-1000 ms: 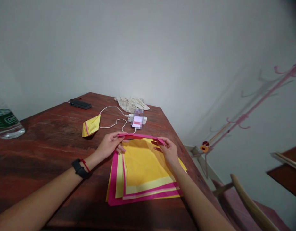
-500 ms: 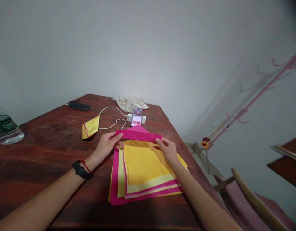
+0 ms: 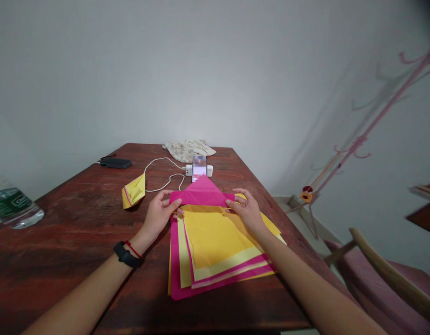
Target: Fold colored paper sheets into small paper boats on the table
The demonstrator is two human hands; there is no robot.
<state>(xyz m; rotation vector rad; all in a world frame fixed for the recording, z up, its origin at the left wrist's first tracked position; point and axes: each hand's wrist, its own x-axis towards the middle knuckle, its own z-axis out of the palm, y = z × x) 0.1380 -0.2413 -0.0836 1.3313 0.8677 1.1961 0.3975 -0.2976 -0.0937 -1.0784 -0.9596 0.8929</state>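
Note:
A magenta folded paper [image 3: 201,197], with a straight band along its near side and a triangular peak behind, is held up between both hands. My left hand [image 3: 159,210] pinches the band's left end, thumb in front. At the right end, my right hand [image 3: 245,210] grips it the same way. Below lies a loose stack of yellow, pale yellow and magenta paper sheets [image 3: 215,242], its edges fanned out. To the left of my left hand sits a folded yellow paper piece [image 3: 134,190] with a magenta stripe.
Behind the paper stands a lit phone [image 3: 199,168] against a white power strip [image 3: 189,170] with a white cable. A dark device [image 3: 115,163], a crumpled cloth [image 3: 189,150] and a water bottle [image 3: 17,204] are on the table. A chair [image 3: 379,274] and pink coat rack [image 3: 361,139] stand right.
The band of the magenta paper has tilted so that more of its triangular peak shows behind it. The camera view has shifted slightly. Both hands keep their hold on the ends.

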